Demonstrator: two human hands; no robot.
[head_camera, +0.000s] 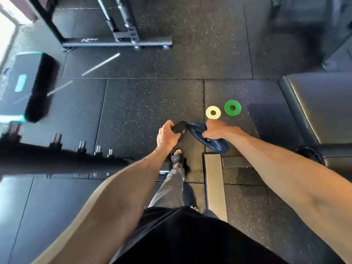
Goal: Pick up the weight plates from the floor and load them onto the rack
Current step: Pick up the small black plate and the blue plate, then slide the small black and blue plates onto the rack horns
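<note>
My right hand (217, 131) grips a dark blue weight plate (214, 144), fingers hooked through its centre hole, and holds it tilted just above the floor. My left hand (168, 136) is closed on a smaller black plate (180, 129), which stands on edge against the blue one. Two small plates lie flat on the rubber floor just beyond my right hand: a pale yellow plate (213, 112) and a green plate (232, 108). The storage rack (57, 155) with several chrome pegs lies to my left.
A black padded bench (320, 107) stands at the right. A metal floor strip (215, 185) runs by my sandalled foot (177, 159). A power rack base (118, 42) is ahead, and a black-and-teal step platform (24, 86) sits at far left.
</note>
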